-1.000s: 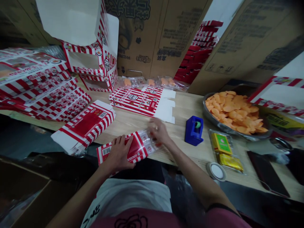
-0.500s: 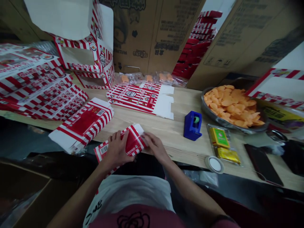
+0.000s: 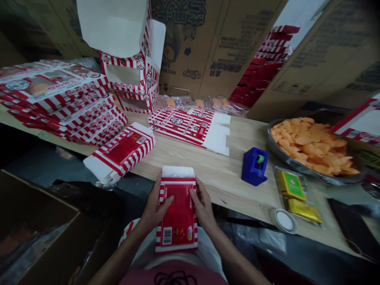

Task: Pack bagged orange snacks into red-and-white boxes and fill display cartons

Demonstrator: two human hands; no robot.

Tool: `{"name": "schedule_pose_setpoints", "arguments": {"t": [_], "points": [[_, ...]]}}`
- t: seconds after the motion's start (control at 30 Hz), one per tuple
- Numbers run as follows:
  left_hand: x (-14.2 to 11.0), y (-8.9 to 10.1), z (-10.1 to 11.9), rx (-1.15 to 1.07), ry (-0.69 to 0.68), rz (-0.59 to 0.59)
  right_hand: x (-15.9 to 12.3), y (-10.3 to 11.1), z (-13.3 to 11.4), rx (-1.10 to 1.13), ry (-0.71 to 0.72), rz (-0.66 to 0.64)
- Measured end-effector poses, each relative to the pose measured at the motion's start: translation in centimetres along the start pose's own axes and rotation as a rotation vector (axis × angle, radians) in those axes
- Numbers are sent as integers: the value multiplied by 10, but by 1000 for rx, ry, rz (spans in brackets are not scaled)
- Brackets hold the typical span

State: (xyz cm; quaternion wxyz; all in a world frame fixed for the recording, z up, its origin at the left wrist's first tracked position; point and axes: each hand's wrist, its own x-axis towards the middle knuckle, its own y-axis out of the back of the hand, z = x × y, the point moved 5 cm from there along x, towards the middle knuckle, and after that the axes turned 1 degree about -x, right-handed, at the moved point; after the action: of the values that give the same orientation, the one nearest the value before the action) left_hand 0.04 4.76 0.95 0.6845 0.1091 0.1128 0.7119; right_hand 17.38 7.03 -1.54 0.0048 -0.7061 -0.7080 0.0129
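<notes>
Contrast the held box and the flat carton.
The held box sits between left hand and right hand; the flat carton lies on the table.
The held box shows a large red panel; the flat carton shows mostly stripes.
The held box's white end points forward, the flat carton's rightward.
Both are printed red and white.

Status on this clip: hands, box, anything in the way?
Left hand and right hand holding opposite sides of the red-striped box. White flap extended at its far end. Blue tape dispenser off right, not blocking.
</notes>
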Motion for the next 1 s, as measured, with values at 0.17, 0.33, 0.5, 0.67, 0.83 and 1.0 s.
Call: {"name": "schedule_pose_setpoints", "arguments": {"t": [0.17, 0.33, 0.5, 0.67, 0.83, 1.0], "points": [[0, -4, -4, -167, 57, -107, -2, 8, -5, -95, 54, 7], [12, 4, -3, -296, 78, 11, 7, 13, -22, -171, 57, -30], [20, 14, 3, -547, 147, 167, 15, 14, -32, -45, 52, -4], [24, 16, 12, -556, 106, -11, 22, 11, -28, 62, -26, -158], [27, 20, 21, -248, -123, -164, 25, 17, -21, 144, -92, -229], [29, 18, 30, -132, -96, -217, 24, 16, -24, 124, -132, -310]]}}
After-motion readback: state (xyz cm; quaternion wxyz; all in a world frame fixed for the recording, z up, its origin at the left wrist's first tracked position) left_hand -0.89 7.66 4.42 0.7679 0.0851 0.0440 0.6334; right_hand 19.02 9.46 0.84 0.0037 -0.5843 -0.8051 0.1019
